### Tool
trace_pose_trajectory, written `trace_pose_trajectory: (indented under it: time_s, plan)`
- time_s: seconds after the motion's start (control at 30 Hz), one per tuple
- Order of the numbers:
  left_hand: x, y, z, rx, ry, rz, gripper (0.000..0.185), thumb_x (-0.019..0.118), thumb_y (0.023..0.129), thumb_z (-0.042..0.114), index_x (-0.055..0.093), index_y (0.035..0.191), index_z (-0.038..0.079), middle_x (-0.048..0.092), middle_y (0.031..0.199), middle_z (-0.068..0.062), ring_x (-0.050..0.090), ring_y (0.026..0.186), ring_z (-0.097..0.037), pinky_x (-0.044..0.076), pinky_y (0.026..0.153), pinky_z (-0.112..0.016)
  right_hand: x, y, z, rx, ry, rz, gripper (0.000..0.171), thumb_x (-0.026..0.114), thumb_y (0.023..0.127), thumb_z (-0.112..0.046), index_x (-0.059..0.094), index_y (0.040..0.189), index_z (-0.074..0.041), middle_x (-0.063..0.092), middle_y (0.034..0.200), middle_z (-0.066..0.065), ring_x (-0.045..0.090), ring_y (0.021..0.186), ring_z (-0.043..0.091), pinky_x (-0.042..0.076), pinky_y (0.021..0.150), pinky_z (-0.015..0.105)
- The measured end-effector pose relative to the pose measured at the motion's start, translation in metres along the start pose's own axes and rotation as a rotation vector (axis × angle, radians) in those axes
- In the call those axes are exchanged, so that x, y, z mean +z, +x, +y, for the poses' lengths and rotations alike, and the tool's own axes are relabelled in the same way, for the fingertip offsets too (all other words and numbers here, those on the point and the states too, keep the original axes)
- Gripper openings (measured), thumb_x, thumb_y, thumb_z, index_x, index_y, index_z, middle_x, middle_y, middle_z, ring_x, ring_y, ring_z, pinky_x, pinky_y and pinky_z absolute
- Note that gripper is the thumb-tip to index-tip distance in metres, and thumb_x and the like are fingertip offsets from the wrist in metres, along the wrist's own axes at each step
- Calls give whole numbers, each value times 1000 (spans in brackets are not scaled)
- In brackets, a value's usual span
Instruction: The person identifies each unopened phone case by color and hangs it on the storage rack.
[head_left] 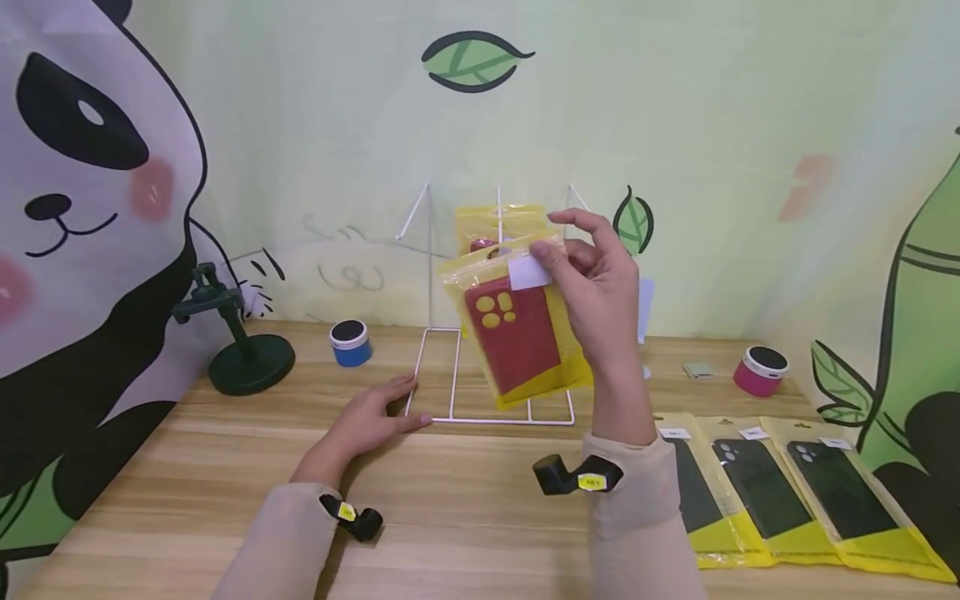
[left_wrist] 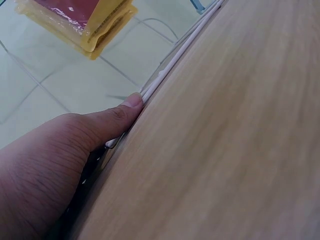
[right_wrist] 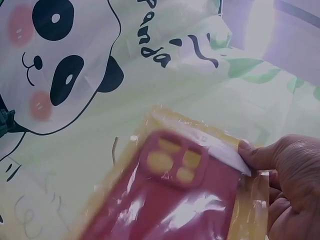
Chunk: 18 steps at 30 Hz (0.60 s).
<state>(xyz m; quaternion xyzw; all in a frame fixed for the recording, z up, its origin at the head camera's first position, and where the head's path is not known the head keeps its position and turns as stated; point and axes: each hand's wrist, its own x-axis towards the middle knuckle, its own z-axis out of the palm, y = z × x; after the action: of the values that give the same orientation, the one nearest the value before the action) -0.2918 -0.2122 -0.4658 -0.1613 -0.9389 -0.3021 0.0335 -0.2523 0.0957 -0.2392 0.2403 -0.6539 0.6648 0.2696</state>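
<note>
the right hand (head_left: 596,279) pinched the red phone case packet (head_left: 517,333) by its top, long axis tilted toward 5 o'clock, at 12 o'clock of the white wire rack (head_left: 491,417); the left hand (head_left: 371,417) pressed flat on the rack's base at 9 o'clock.

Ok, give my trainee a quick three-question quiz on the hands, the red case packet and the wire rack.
1. True or false: the left hand lies flat on the table, fingers against the base of the white wire rack.
2. Which hand holds the red case packet? A) left B) right C) both
3. Fill in: the packets of dark cases lying flat on the table number ____.

Key: 1 true. 2 B: the right hand pinches the packet's top near its white label, up in front of the rack. 3 three, at the table's right.
</note>
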Motion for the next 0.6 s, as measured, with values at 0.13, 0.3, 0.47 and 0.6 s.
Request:
trace_pose_trajectory:
  time_s: [0.13,0.3,0.47,0.6]
  plan:
    - [0,0,1,-9,-4,-5,81,72,86,59,51,149,12,42,157,-6,36,146,-32,29,118,-53,1,1,6,24,12,7,33,77,91,-15,63,120,-8,73,84,7,61,70,21,49,64,24]
    - [-2,0,1,-19,0,-16,82,72,86,59,50,150,13,41,158,-5,34,146,-31,28,118,-52,5,3,15,45,35,24,27,77,91,-15,65,114,-10,75,89,7,55,69,20,42,59,23]
    - [-2,1,2,-33,0,-23,82,71,86,60,50,150,14,41,158,-4,34,147,-30,28,119,-52,8,5,22,46,70,72,23,77,91,-15,67,111,-10,76,94,7,61,76,21,48,64,23]
    - [-1,0,2,-47,0,-31,84,70,85,63,49,150,16,40,159,-2,33,147,-29,28,119,-52,10,6,28,47,62,131,22,77,91,-18,68,109,-11,77,95,6,63,80,21,50,66,24]
